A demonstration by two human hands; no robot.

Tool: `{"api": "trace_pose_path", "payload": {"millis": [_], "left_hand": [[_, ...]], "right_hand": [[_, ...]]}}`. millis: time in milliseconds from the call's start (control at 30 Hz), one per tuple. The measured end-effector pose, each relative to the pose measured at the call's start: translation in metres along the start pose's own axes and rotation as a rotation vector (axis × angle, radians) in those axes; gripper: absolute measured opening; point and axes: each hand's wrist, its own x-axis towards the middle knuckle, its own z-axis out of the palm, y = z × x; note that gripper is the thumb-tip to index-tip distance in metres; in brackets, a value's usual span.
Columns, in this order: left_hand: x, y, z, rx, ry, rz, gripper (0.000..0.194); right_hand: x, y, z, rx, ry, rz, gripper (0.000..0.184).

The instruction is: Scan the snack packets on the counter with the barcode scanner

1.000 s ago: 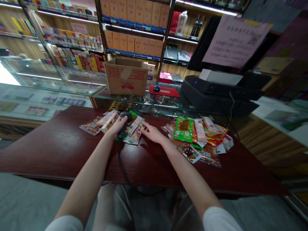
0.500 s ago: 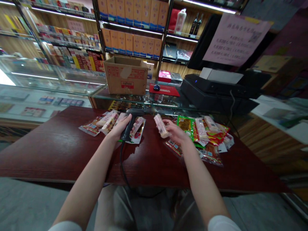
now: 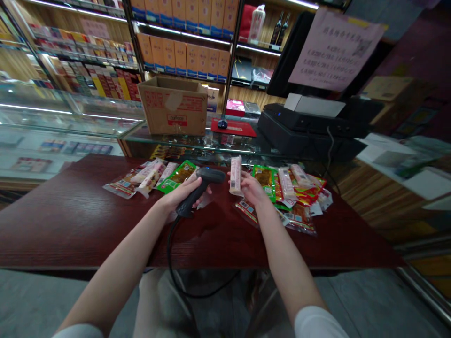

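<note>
Left hand (image 3: pixel 179 194) wraps around a scanner (image 3: pixel 207 176), its head pointing right at the wrapped snack bar (image 3: pixel 236 174) the right hand (image 3: pixel 252 188) pinches. From here the bar looks nearly upright, crosswise to the scanner's head and just beside it, over the bench (image 3: pixel 88 220).

It is a shop — orange boxes (image 3: pixel 192 58) line lit shelves (image 3: pixel 183 33); glass cases (image 3: pixel 31 123) display small packs (image 3: pixel 52 146); a handheld scanner (image 3: pixel 211 176) shows.

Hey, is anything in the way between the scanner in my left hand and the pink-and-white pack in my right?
Nothing visible: a gap separates the black scanner in your left hand from the pink-and-white pack in your right hand, with the tabletop showing behind.
</note>
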Motion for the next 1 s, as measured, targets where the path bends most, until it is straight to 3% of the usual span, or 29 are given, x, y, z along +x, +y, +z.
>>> {"api": "trace_pose_path", "payload": {"millis": [200,400,500,667,767,900,1000], "left_hand": [[0.000,-0.003,0.006,0.095,-0.131,-0.133,0.054],[0.002,-0.007,0.011,0.028,-0.148,-0.079,0.046],[0.001,-0.005,0.007,0.023,-0.126,-0.060,0.047],[0.001,0.008,-0.013,0.042,0.121,-0.020,0.046],[0.003,0.014,-0.024,0.019,0.339,-0.003,0.041],[0.010,0.010,-0.034,0.011,0.592,0.037,0.032],[0.018,0.002,-0.037,-0.005,0.638,-0.030,0.026]], "right_hand": [[0.002,0.001,0.001,-0.050,0.006,-0.054,0.056],[0.004,0.004,0.002,-0.031,-0.023,-0.034,0.056],[0.007,0.004,-0.003,-0.107,0.034,-0.085,0.058],[0.012,-0.007,-0.031,-0.451,0.343,-0.290,0.059],[0.008,-0.014,-0.047,-0.836,0.548,-0.379,0.058],[-0.005,-0.014,-0.044,-1.426,0.752,-0.230,0.052],[-0.010,-0.010,-0.028,-1.577,0.750,-0.144,0.046]]}}
